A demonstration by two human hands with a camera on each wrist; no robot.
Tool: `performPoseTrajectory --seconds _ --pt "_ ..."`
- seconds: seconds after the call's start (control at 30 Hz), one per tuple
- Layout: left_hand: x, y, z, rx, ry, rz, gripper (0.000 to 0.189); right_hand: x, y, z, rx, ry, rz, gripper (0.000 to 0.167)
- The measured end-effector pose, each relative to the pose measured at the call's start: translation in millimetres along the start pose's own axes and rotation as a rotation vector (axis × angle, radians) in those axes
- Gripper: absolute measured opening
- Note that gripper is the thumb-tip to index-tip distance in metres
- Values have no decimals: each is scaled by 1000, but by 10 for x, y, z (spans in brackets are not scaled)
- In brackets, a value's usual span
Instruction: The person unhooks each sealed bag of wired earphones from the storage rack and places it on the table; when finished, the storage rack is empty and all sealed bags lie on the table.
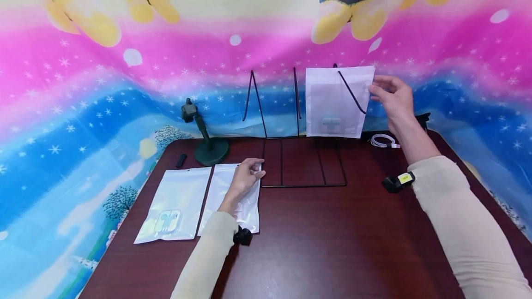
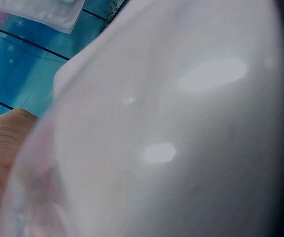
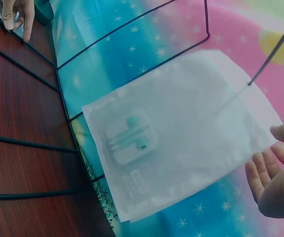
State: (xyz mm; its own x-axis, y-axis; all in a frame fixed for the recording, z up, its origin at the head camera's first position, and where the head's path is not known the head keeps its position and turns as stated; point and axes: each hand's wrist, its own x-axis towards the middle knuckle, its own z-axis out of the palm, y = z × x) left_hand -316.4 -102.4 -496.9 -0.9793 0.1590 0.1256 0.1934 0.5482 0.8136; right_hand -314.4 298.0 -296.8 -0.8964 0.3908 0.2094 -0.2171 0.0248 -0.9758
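Observation:
A white zip pouch (image 1: 336, 96) with an earphone print hangs on the right-hand prong of a black wire rack (image 1: 304, 185). My right hand (image 1: 392, 98) pinches its right edge near the top, the thumb at the front in the right wrist view. Another thin edge shows behind this pouch there. On the table, my left hand (image 1: 245, 179) grips the top right corner of a second white pouch (image 1: 220, 183); its fingertips are partly hidden. That pouch bulges close to the camera in the left wrist view. To its left, a third pouch (image 1: 183, 193) lies flat.
Behind the pouches stands a dark green round-based stand (image 1: 212, 151), with a small black stick (image 1: 181, 160) beside it. A coiled white cable (image 1: 382, 141) lies at the back right. A printed cloth (image 1: 232, 54) hangs behind the table (image 1: 316, 239).

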Motion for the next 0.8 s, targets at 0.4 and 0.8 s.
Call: performPoseTrajectory --seconds 0.4,0.8 --pt "1 -13 -6 -4 -1 -7 41 -115 -34 96 169 72 -96 19" --pt "-22 39 -12 -3 -6 -7 41 -318 -51 51 -186 -98 -64 41"
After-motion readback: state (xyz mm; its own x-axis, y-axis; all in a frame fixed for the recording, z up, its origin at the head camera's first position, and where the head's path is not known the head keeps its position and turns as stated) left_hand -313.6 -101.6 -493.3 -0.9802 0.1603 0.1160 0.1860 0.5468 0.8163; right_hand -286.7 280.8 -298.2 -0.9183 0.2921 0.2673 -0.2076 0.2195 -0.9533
